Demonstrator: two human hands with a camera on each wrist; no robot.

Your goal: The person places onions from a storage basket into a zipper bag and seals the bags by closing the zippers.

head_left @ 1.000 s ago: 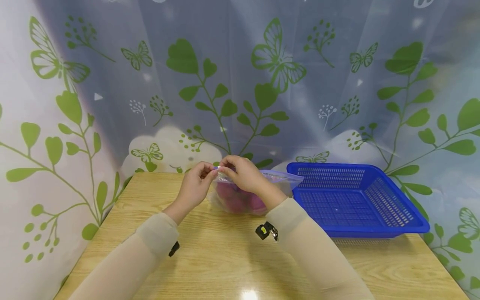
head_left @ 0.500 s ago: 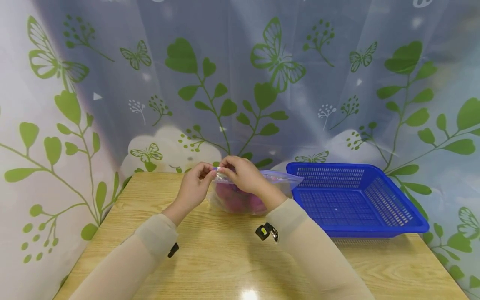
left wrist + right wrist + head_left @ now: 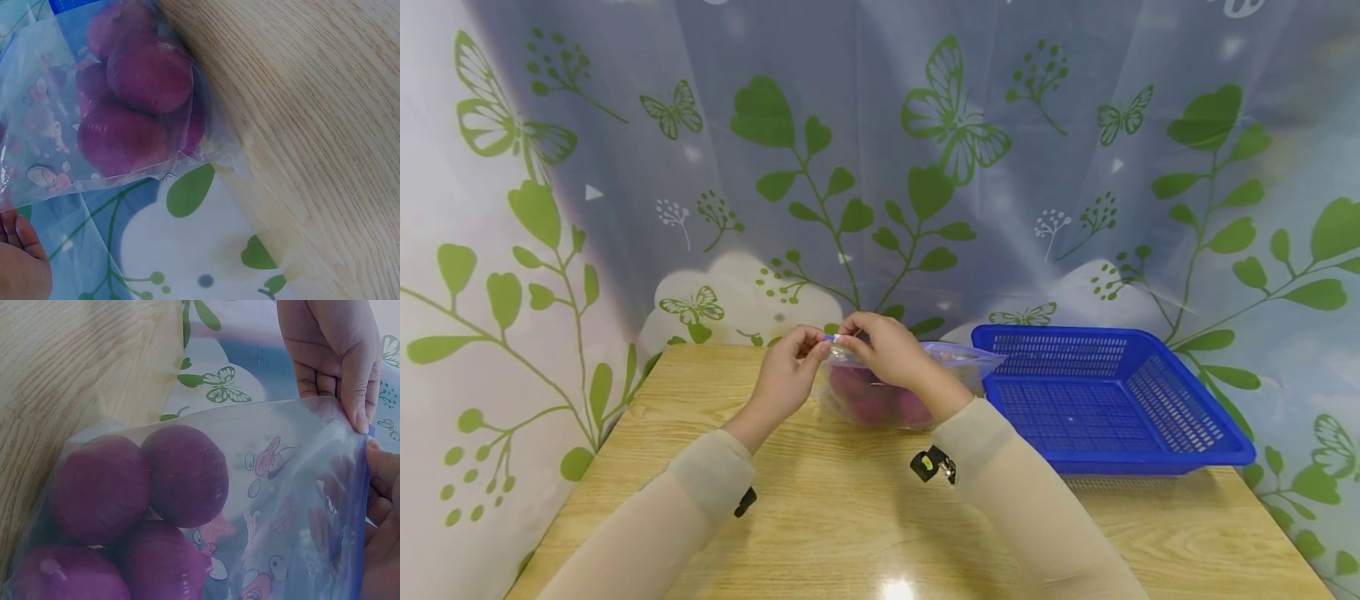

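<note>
A clear zip-lock bag [image 3: 880, 400] of red onions [image 3: 184, 475] sits on the wooden table. Cartoon prints mark its film, and a purple-blue zip strip [image 3: 359, 531] runs along the mouth. At the bag's left upper corner, my left hand [image 3: 786, 371] pinches the strip's end between thumb and forefinger. Right beside it, my right hand [image 3: 887, 350] pinches the same strip at a small white piece, probably the slider [image 3: 837, 337]. Several onions show through the film in both wrist views. In the left wrist view, only part of the left hand [image 3: 25, 262] appears, its fingertips out of frame.
A blue plastic basket [image 3: 1112, 460] with slotted walls stands to the right of the bag. Behind the table [image 3: 820, 517] hangs a curtain [image 3: 865, 150] printed with leaves and butterflies. Black wrist-camera mounts [image 3: 927, 463] protrude beside the sleeves.
Both hands keep their pinch at the same corner of the bag. Only a very slight shift of the whole head view is visible; the bag and basket stay put.
</note>
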